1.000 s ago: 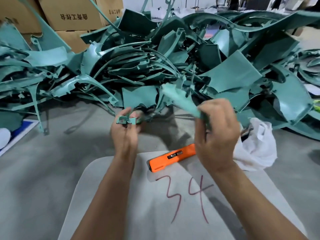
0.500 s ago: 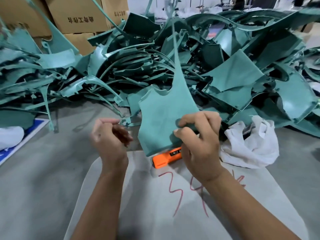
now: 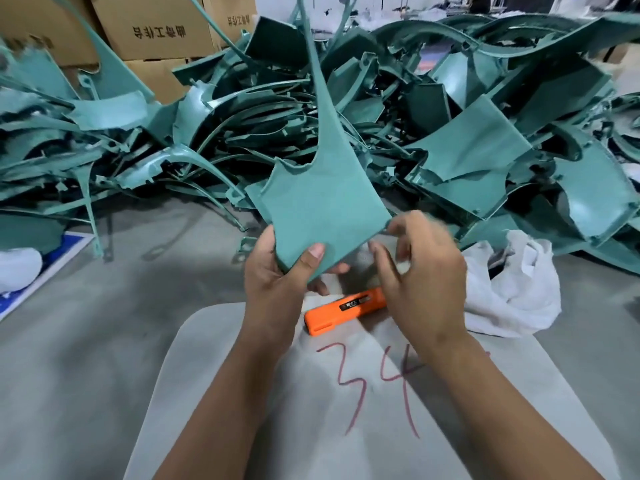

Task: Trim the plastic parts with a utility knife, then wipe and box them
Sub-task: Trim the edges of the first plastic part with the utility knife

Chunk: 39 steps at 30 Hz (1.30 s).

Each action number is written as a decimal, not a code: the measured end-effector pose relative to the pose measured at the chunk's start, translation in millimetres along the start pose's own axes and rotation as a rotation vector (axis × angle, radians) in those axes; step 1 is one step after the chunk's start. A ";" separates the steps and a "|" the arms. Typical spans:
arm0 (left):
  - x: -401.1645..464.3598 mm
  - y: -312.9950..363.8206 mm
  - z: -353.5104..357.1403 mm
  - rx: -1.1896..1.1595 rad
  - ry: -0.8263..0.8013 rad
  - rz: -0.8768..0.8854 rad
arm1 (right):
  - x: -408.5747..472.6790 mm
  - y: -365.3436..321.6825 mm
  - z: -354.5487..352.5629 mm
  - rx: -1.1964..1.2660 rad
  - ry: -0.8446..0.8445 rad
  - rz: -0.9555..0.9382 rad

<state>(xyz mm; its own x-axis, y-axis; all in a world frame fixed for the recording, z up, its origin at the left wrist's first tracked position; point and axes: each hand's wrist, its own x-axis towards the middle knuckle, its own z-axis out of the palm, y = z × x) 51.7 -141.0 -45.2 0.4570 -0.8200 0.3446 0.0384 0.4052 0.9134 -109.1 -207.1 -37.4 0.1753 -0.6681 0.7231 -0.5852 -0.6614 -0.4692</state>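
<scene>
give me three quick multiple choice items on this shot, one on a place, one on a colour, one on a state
1. Where does the utility knife lie?
A. on the white board marked 34
B. in a cardboard box
C. on the pile of parts

2. What colour is the knife's body?
A. yellow
B. orange
C. black

3. What grips the flat teal part?
A. nothing
B. the left hand, thumb on its face
C. the white rag

Key: 1 A, the board lies under it. 2 B, plainly orange. 3 B, the thumb pinches the lower edge; the right hand is blurred.

Grey mat (image 3: pixel 242 393) with red "34" (image 3: pixel 377 386)
</scene>
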 end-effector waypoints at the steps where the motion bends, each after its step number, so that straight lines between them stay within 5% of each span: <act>1: 0.9 -0.4 -0.4 0.003 0.030 0.030 | -0.6 1.9 -1.4 -0.037 -0.141 0.064; 5: 8.3 1.6 -8.1 -0.020 0.273 0.136 | -5.2 2.1 2.2 -0.337 -0.686 0.076; 10: 23.6 10.4 -44.9 0.090 0.854 0.235 | -12.5 -5.2 4.4 -0.404 -0.686 0.077; 13: 26.3 11.0 -61.5 0.207 1.039 0.305 | -14.3 -11.0 5.3 -0.380 -0.657 0.067; 19: 17.8 22.1 -45.6 0.261 0.762 0.596 | -11.2 -6.1 6.5 -0.014 -0.546 0.158; 23: 9.3 14.0 -19.5 0.113 0.494 0.307 | -6.3 3.0 8.9 0.235 -0.458 0.175; 29: 13.7 0.5 -12.8 -0.070 0.571 -0.040 | -4.7 12.6 11.4 0.337 -0.359 0.277; 39: 19.9 9.4 -22.9 -0.334 0.579 -0.161 | -6.1 5.7 5.2 0.494 -0.404 -0.014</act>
<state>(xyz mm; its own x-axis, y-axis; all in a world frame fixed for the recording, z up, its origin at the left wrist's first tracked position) 81.5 -144.2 -34.7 0.8204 -0.5698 -0.0464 0.3753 0.4756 0.7956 -109.4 -208.5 -47.2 0.5212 -0.6703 0.5282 -0.1634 -0.6859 -0.7091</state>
